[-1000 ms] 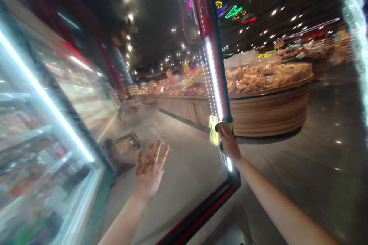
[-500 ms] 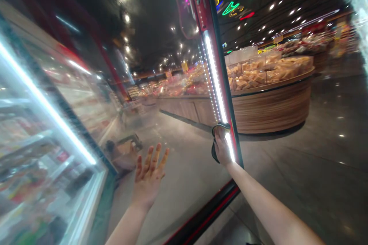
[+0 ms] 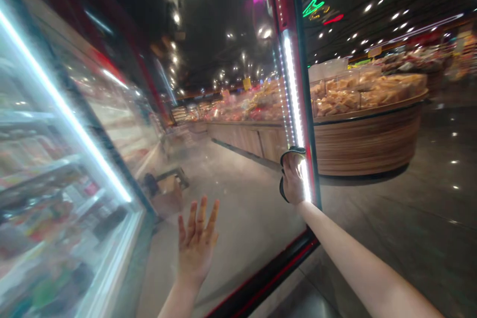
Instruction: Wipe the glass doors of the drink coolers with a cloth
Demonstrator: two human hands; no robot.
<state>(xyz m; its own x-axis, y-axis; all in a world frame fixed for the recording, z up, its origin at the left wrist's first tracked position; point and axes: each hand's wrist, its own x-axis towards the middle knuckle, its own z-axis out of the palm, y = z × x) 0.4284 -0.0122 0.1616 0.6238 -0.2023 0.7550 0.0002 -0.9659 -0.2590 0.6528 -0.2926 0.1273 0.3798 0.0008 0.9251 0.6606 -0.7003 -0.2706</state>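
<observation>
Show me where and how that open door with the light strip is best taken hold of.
I'd grip the upright frame, above the right hand and its cloth, coming from the right. It looks long and slim, with its outer edge clear of the shelving. The light strip lines the inner side, so fingertips should probably avoid that.

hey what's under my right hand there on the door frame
Under your right hand is a dark pad, its edges showing above and to the left, by the bright light strip. The hand hides the pad's middle and whatever lies directly beneath.
</observation>
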